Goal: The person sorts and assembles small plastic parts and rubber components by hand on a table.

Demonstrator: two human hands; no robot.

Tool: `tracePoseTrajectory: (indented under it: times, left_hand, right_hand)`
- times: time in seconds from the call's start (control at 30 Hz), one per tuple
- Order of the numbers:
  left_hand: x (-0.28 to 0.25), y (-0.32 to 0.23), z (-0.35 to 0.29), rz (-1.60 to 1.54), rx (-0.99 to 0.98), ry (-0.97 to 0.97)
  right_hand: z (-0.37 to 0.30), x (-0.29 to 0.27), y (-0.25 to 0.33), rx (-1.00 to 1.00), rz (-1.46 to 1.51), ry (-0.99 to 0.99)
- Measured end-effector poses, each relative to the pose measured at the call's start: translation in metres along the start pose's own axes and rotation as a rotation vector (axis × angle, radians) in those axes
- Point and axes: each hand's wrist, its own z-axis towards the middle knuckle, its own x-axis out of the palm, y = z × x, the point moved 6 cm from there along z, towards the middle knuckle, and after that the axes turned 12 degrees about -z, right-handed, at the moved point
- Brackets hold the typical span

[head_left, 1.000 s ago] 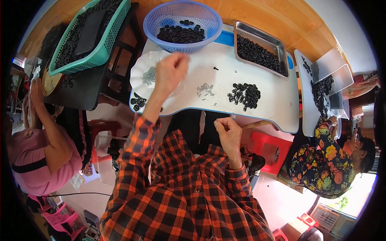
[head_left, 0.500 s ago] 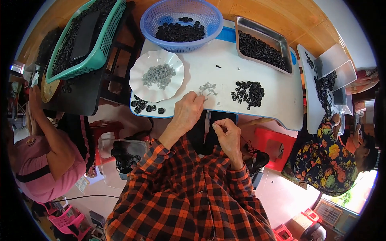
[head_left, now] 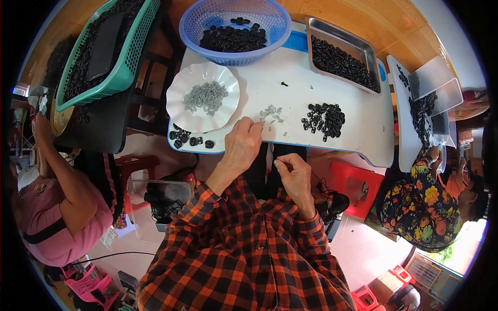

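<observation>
Our left hand (head_left: pixel 241 147) rests at the near edge of the white counter (head_left: pixel 358 132), fingers curled, fingertips touching the edge of a small scatter of grey metal bits (head_left: pixel 271 114). Whether it already pinches one — we cannot tell.

The scatter lies just ahead and slightly right of those fingertips, strung loosely along the counter's width. Left hand clearly the nearer.

Our right hand (head_left: pixel 293 173) sits off the counter, below its near edge, thumb and forefinger pressed together on something too small to make out.

Farther right on the counter — a heap of black plastic pieces (head_left: pixel 324 118), well apart from both hands. The white scalloped plate (head_left: pixel 182 115) of grey bits lies left of the left hand.
</observation>
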Motion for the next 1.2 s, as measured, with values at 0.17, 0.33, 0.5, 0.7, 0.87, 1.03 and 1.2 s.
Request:
tracePoseTrajectory:
  times: [0.17,0.33,0.5,0.7,0.87,1.03,1.2]
  left_hand:
    - [-0.001,-0.002,0.002,-0.048,0.025,0.033]
    - [-0.003,0.008,0.001,-0.122,-0.058,-0.040]
    - [0.000,0.005,0.007,-0.087,-0.059,0.029]
    - [-0.007,0.017,0.000,-0.253,-0.098,-0.080]
    - [-0.014,0.017,-0.005,-0.310,-0.117,-0.149]
    - [-0.018,0.017,-0.013,-0.361,-0.159,-0.235]
    - [-0.016,0.021,-0.015,-0.359,-0.154,-0.223]
  right_hand:
    - [0.002,0.003,-0.001,-0.029,-0.046,0.000]
    - [0.003,0.002,0.000,-0.035,-0.027,-0.011]
    - [0.006,-0.001,0.009,-0.023,-0.008,-0.022]
    - [0.016,-0.007,0.017,-0.124,-0.063,-0.155]
    - [0.031,-0.001,0.033,-0.196,-0.161,-0.230]
    - [0.046,0.012,0.036,-0.240,-0.351,-0.279]
    - [0.054,0.018,0.043,-0.261,-0.450,-0.292]
